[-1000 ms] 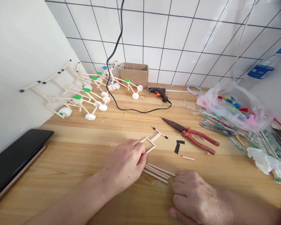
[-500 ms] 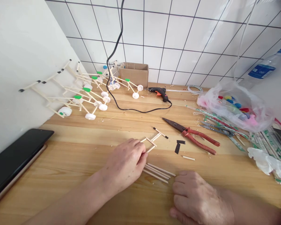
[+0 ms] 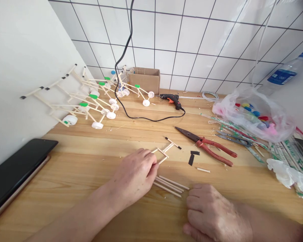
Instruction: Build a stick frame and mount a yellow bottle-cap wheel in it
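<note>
My left hand point(image 3: 138, 171) is closed in a pinch on the near end of a small frame of wooden sticks point(image 3: 163, 153), whose gripped part is hidden under the fingers. A T-shaped handlebar with black-tipped ends forms its far end. Beside and below that hand lie several loose wooden sticks point(image 3: 173, 185), roughly parallel, their left ends partly covered by it. My right hand point(image 3: 209, 211) rests on the table as a closed fist, just right of the sticks' tips, with nothing showing in it. Two black tape pieces point(image 3: 191, 159) and a short stick piece point(image 3: 203, 170) lie between the hands and the pliers.
Red-handled pliers point(image 3: 209, 148) lie right of centre. Behind are a black glue gun point(image 3: 172, 99) with its cord, a cardboard box point(image 3: 145, 80) and several stick tricycles point(image 3: 91, 104). Scissors point(image 3: 234, 138), a plastic bag point(image 3: 255, 116) and wrapped sticks occupy the right; a phone point(image 3: 17, 171) lies left.
</note>
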`<move>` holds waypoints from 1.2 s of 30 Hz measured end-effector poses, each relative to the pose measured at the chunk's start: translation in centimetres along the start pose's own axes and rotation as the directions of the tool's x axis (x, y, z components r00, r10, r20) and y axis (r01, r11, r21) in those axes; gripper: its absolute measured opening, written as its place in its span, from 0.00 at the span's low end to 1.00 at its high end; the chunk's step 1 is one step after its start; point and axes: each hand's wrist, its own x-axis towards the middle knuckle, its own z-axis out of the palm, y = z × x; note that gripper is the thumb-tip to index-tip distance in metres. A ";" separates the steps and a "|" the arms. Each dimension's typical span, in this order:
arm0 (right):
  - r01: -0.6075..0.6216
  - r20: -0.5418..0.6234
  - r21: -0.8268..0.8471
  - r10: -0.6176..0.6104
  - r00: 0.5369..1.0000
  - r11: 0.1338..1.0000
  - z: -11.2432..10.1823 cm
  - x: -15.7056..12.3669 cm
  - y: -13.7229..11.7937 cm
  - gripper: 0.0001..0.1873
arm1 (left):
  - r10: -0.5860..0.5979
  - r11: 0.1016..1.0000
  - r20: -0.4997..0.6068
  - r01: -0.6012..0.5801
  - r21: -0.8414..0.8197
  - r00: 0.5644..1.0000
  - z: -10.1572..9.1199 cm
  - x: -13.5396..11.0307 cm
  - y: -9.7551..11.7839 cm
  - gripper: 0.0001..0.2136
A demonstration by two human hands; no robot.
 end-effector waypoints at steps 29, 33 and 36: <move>-0.003 0.014 -0.006 0.003 1.000 1.000 0.0 -0.1 0.0 0.17 | -0.042 0.999 0.007 0.042 -0.026 0.999 0.0 0.1 0.2 0.08; -0.004 0.018 -0.009 0.004 1.000 1.000 -0.1 0.0 0.0 0.16 | -0.043 0.999 0.009 0.043 -0.032 0.999 0.0 0.2 0.2 0.09; -0.004 -0.001 -0.007 0.004 1.000 1.000 0.0 0.0 0.0 0.17 | -0.055 0.998 0.016 0.056 -0.034 0.998 0.0 0.1 0.2 0.09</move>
